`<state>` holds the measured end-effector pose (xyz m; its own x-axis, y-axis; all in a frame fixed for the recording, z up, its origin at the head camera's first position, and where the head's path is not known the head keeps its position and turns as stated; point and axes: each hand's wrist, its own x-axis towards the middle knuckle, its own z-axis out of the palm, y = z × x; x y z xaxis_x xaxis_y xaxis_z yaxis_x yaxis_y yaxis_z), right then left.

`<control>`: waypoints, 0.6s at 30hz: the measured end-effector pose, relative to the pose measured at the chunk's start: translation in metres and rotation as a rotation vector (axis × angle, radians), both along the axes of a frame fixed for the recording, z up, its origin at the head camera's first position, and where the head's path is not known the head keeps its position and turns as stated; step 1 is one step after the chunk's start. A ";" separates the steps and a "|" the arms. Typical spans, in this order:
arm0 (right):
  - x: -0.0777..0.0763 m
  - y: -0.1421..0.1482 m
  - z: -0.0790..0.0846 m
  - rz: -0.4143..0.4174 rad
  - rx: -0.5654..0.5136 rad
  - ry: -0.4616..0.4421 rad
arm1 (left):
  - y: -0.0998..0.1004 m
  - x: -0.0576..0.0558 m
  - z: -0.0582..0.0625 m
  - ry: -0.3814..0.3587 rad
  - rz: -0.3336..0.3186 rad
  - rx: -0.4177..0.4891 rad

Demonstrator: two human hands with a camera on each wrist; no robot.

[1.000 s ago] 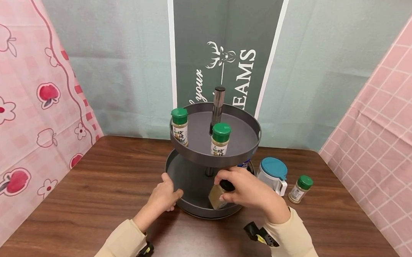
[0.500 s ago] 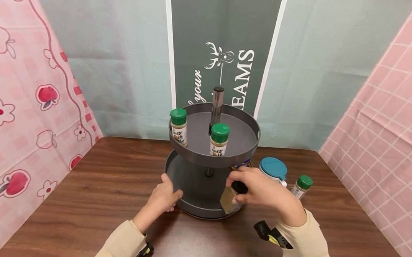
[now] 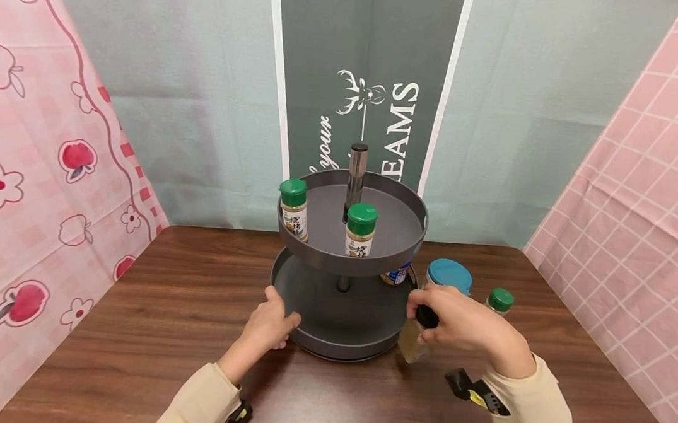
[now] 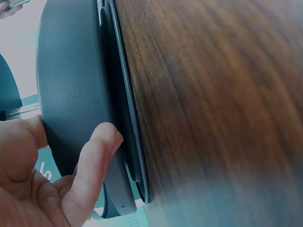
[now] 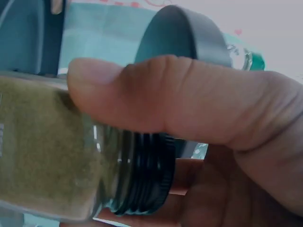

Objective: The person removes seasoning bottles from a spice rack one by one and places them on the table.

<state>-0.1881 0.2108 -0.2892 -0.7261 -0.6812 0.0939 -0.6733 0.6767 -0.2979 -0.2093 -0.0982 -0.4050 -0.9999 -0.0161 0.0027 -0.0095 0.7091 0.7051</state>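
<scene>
Black-capped spice jar (image 3: 409,344) is hanging tilted just beside the right edge of the lower tray (image 3: 338,349). Leftmost, the left hand (image 3: 266,322) is pinching that tray's rim, presumably steadying it. Above, a left green-capped jar (image 3: 294,214) and a front green-capped jar (image 3: 361,231) are standing in the upper tray (image 3: 331,261). The right hand (image 3: 456,321) is gripping the spice jar near its cap; keeping its base clear of the rim and levelling it should help. A blue-lidded jug (image 3: 450,275) and another green-capped jar (image 3: 501,300) are standing behind that hand.
</scene>
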 end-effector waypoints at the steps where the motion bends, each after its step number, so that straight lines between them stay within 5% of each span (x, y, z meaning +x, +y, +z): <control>1: -0.001 0.003 -0.002 -0.003 0.003 -0.006 | 0.000 0.000 0.000 0.002 -0.001 -0.001; 18: -0.023 0.048 -0.029 -0.065 0.021 -0.078 | -0.001 0.001 0.003 0.006 -0.008 -0.001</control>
<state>-0.2109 0.2590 -0.3183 -0.7731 -0.6340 0.0209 -0.6033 0.7247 -0.3330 -0.2083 -0.0989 -0.4021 -0.9999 -0.0076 0.0084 0.0005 0.7101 0.7041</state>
